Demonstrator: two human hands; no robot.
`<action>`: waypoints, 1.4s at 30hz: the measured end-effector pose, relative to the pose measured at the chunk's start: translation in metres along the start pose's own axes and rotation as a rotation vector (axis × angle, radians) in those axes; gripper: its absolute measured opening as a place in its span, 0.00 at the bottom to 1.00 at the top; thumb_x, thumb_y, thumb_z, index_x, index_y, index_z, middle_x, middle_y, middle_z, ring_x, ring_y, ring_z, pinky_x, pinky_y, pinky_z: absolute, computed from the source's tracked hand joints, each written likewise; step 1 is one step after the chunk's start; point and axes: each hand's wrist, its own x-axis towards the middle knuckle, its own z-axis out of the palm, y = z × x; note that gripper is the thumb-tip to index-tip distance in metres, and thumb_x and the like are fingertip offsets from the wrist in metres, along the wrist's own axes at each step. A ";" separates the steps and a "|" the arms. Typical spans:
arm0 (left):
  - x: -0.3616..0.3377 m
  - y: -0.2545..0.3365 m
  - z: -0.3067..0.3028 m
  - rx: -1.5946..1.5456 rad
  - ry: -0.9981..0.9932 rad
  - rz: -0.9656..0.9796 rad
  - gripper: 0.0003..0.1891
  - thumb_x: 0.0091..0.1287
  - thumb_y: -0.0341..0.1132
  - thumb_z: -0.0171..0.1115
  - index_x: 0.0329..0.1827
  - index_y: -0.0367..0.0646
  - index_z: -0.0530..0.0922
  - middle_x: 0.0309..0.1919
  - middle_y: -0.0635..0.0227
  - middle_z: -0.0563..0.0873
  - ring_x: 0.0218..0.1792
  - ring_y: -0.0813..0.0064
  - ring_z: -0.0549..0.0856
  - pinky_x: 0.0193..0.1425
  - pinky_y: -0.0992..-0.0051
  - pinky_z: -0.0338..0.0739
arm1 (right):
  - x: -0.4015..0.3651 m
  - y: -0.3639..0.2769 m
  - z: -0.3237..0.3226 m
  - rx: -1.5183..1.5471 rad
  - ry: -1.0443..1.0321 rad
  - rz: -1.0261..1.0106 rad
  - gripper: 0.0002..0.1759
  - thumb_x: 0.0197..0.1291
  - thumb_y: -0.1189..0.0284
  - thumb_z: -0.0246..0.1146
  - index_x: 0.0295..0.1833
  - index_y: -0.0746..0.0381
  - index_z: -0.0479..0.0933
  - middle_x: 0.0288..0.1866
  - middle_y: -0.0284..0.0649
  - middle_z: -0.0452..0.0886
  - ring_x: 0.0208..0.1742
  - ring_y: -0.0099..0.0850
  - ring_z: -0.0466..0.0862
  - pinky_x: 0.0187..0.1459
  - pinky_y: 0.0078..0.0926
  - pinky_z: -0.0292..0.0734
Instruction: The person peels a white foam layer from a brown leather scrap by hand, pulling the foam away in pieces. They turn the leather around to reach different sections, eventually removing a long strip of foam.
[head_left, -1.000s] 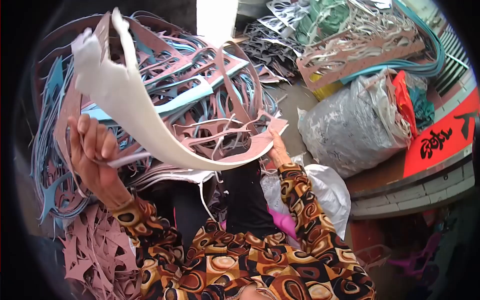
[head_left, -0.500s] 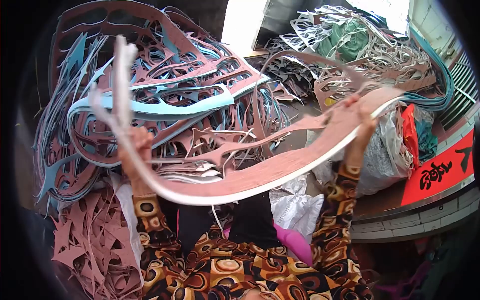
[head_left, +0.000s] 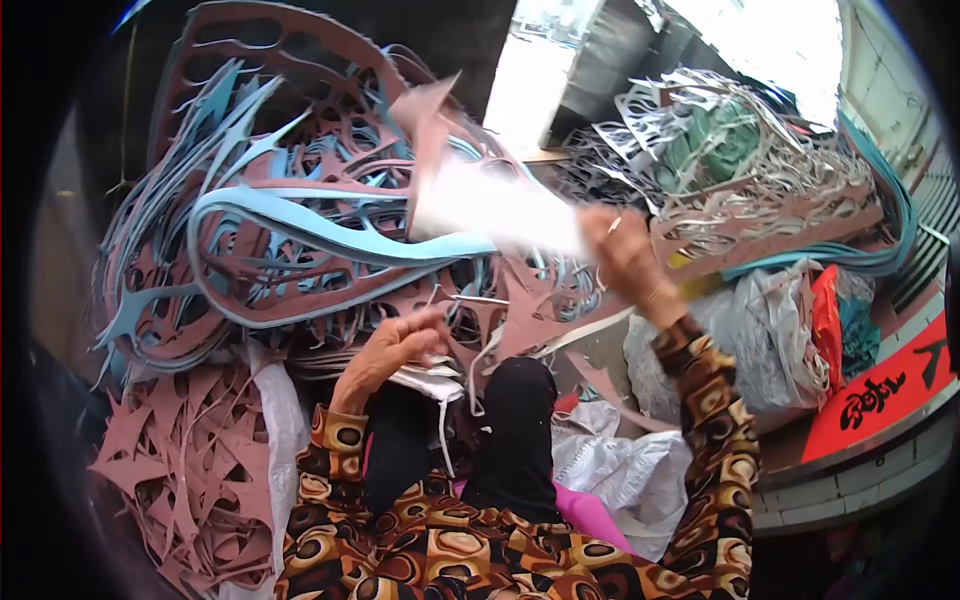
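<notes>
My right hand (head_left: 625, 255) is raised and closed around one end of an offcut sheet (head_left: 500, 205), white on one face and brownish-pink on the other. Motion blurs the sheet, which stretches leftward in front of the big heap. Lower down, my left hand (head_left: 395, 350) has its fingers curled in a pinch; whatever they hold, if anything, is hidden. Beside it, a small stack of white-edged sheets (head_left: 425, 380) lies above my knees. Pink offcuts with white edges (head_left: 540, 310) hang down between the two hands.
A tall heap of blue and brownish-pink offcuts (head_left: 300, 225) rises in front. At left stands a white sack (head_left: 280, 430) of pink scraps. To the right are another scrap pile (head_left: 770, 210), a stuffed plastic bag (head_left: 750, 340) and a red sheet with black characters (head_left: 880, 390).
The long strip stretched between both hands no longer spans them. My right hand has moved left and swings a white-faced piece; my left hand has come down and inward.
</notes>
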 end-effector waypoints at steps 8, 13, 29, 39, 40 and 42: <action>-0.012 0.007 0.010 -0.774 -0.110 0.414 0.49 0.51 0.47 0.71 0.71 0.36 0.51 0.65 0.53 0.66 0.63 0.61 0.71 0.67 0.66 0.66 | -0.020 -0.072 0.050 0.280 -0.048 -0.019 0.27 0.53 0.80 0.54 0.61 0.57 0.63 0.55 0.44 0.74 0.57 0.41 0.75 0.54 0.44 0.63; -0.007 0.013 0.017 -0.919 -0.356 0.549 0.47 0.52 0.41 0.68 0.71 0.34 0.50 0.65 0.54 0.66 0.62 0.63 0.73 0.66 0.66 0.68 | -0.029 -0.071 0.034 0.267 -0.087 0.025 0.34 0.47 0.83 0.58 0.63 0.59 0.61 0.55 0.46 0.74 0.57 0.43 0.75 0.55 0.44 0.63; -0.018 0.034 0.049 -0.567 0.006 0.464 0.31 0.59 0.45 0.66 0.60 0.40 0.65 0.56 0.60 0.73 0.56 0.72 0.75 0.59 0.69 0.73 | 0.028 -0.161 -0.022 0.468 0.080 0.202 0.35 0.43 0.60 0.70 0.57 0.65 0.70 0.50 0.45 0.69 0.51 0.46 0.71 0.52 0.44 0.67; -0.018 0.028 0.054 -0.511 0.048 0.478 0.31 0.56 0.43 0.68 0.58 0.38 0.67 0.51 0.61 0.76 0.51 0.72 0.77 0.56 0.71 0.72 | 0.035 -0.179 -0.009 0.466 0.357 0.290 0.09 0.50 0.84 0.57 0.39 0.69 0.73 0.36 0.46 0.75 0.34 0.44 0.78 0.35 0.36 0.76; -0.019 0.028 0.052 -0.512 0.048 0.477 0.31 0.56 0.43 0.68 0.58 0.38 0.67 0.51 0.61 0.76 0.51 0.72 0.77 0.56 0.71 0.72 | 0.035 -0.180 -0.008 0.497 0.355 0.328 0.07 0.52 0.83 0.57 0.39 0.69 0.73 0.36 0.46 0.75 0.34 0.43 0.79 0.35 0.35 0.75; -0.021 0.027 0.049 -0.457 0.044 0.468 0.33 0.53 0.42 0.69 0.59 0.37 0.66 0.53 0.60 0.75 0.53 0.71 0.77 0.58 0.70 0.71 | 0.036 -0.182 -0.007 0.530 0.350 0.365 0.05 0.55 0.82 0.56 0.39 0.69 0.73 0.35 0.46 0.75 0.34 0.42 0.79 0.34 0.34 0.75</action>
